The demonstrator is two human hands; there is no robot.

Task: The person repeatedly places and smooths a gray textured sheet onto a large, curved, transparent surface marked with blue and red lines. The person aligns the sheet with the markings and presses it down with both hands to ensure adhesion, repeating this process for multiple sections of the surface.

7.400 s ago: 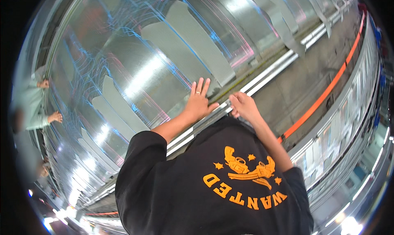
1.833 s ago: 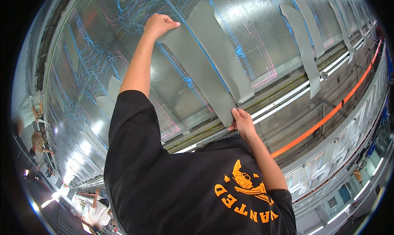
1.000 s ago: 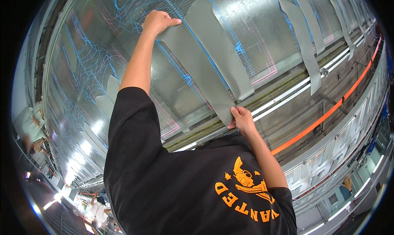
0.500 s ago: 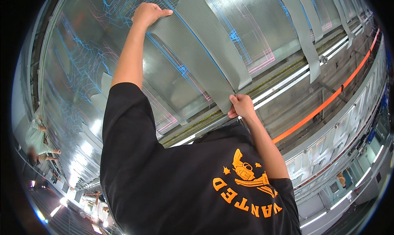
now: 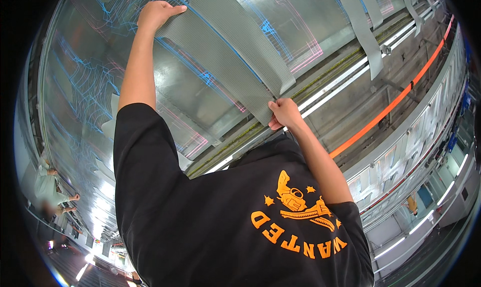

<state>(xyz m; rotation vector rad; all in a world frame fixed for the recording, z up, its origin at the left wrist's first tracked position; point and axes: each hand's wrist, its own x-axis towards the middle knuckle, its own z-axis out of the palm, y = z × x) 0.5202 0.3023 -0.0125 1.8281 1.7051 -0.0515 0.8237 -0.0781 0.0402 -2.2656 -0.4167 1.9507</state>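
A long grey textured fabric piece (image 5: pixel 213 61) lies across a shiny table (image 5: pixel 195 104) printed with blue and pink lines. My left hand (image 5: pixel 156 15) is closed at its far left edge, thumb stretched along the cloth; the fingertips are partly hidden. At the near end, my right hand (image 5: pixel 285 113) pinches the corner between thumb and fingers, just over the table's front edge. A second grey strip (image 5: pixel 250 34) lies alongside to the right, separated from the held piece by a narrow blue line.
More grey strips (image 5: pixel 368 41) hang over the table's edge at right. A metal rail (image 5: pixel 333 89) runs along that edge, with an orange-red bar (image 5: pixel 386 114) beyond it. At far left, another person (image 5: pixel 50 186) stands by the table.
The whole view has shifted, so table and hands appear slightly further left and up. Both hands keep their hold on the same fabric piece, which looks unmoved on the table.
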